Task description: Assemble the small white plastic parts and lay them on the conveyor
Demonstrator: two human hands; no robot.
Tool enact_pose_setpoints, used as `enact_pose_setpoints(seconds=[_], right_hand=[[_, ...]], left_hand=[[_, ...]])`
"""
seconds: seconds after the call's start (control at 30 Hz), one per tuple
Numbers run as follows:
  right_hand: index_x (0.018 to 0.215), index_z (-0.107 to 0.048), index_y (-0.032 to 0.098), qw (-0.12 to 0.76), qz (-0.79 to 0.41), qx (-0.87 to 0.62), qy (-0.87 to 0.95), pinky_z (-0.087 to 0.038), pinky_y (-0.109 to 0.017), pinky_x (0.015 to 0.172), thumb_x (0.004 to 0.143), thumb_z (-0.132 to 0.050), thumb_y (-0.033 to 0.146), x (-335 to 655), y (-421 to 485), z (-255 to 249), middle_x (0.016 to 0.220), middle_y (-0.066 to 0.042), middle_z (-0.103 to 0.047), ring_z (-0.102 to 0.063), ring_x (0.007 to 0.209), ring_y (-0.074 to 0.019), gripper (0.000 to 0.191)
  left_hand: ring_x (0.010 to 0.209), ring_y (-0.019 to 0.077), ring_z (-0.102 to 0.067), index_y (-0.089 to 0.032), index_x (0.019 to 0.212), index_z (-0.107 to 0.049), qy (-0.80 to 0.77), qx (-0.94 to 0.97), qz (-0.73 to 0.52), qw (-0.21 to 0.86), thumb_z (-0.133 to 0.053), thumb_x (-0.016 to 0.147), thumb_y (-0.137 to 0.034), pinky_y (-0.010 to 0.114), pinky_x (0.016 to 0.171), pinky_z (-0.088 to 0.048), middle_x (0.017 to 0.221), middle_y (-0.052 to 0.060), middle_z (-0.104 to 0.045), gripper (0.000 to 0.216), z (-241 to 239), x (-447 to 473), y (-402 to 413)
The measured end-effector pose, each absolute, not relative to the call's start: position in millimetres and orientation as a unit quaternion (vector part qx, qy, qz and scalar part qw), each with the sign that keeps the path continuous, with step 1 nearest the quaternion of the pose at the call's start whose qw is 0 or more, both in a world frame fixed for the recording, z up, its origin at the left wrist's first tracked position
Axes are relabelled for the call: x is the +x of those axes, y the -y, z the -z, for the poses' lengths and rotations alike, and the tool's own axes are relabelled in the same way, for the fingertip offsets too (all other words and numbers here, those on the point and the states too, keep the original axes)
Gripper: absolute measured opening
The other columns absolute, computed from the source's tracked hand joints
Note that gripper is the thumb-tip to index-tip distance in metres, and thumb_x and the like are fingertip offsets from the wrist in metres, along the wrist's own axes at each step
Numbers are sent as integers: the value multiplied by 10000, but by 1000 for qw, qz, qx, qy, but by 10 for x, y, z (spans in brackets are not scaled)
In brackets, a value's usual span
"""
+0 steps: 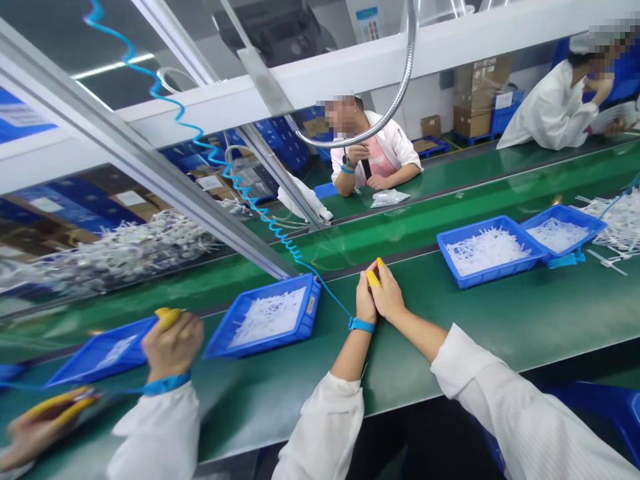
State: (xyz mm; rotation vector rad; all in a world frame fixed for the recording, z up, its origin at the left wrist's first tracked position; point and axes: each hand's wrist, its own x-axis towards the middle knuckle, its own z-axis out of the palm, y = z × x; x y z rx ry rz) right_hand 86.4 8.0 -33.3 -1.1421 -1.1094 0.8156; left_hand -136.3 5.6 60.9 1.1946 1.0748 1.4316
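Note:
My left hand (365, 301) and my right hand (389, 295) rest on the green bench top (450, 333), pressed against each other with the fingers closed. Yellow finger cots (373, 277) cover the fingertips. Whatever lies between the fingers is hidden. A blue wrist strap (361, 325) sits on my left wrist, and its coiled blue cord (240, 190) runs up and to the left. The nearest thing is a blue tray (306, 319) of small white plastic parts, just left of my hands.
Two more blue trays (487, 250) (563, 233) of white parts stand to the right, beside loose white parts (617, 220). A co-worker's hands (173, 340) in yellow finger cots work at another blue tray (100, 350) on the left. Two people sit across the green belt.

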Motion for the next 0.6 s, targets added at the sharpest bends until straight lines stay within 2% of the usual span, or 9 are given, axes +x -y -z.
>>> enact_pose_setpoints(seconds=[0.07, 0.13, 0.2, 0.37, 0.6], right_hand=[[1581, -508, 276, 622, -354, -501, 486, -314, -482, 1298, 1020, -533, 601, 864, -77, 332, 1592, -82, -549, -412, 1551, -286, 649], [1575, -517, 276, 619, -353, -503, 490, -320, -489, 1295, 1022, -527, 599, 870, -77, 331, 1577, -86, -562, -416, 1547, -292, 640], [1574, -517, 283, 619, -353, -501, 491, -313, -488, 1300, 1024, -523, 594, 878, -81, 334, 1571, -80, -567, -411, 1550, -290, 632], [1577, -515, 283, 623, -355, -498, 487, -297, -478, 1310, 1023, -529, 578, 900, -90, 343, 1586, -71, -553, -402, 1555, -290, 628], [1556, -545, 286, 620, -364, -495, 488, -314, -476, 1303, 1028, -518, 570, 942, -82, 336, 1603, -62, -541, -414, 1551, -278, 600]], left_hand=[[1532, 321, -449, -365, 1266, -755, -430, 505, -557, 501, -514, 1009, -640, 520, 1304, -397, 1358, -50, -729, 446, -326, -597, -32], [1497, 332, -496, -267, 1294, -755, -421, 510, -546, 514, -433, 1050, -627, 507, 1270, -421, 1390, 39, -718, 541, -44, -38, -88], [1460, 323, -539, -217, 1332, -730, -414, 508, -550, 517, -365, 1064, -645, 506, 1259, -415, 1411, 80, -703, 623, 159, 237, -172], [1406, 288, -591, -209, 1368, -701, -386, 521, -557, 519, -345, 1059, -681, 455, 1231, -432, 1436, 104, -683, 667, 299, 200, -263], [1418, 304, -577, -203, 1379, -696, -357, 485, -565, 563, -355, 1059, -667, 464, 1226, -432, 1473, 108, -656, 658, 358, 185, -272]])
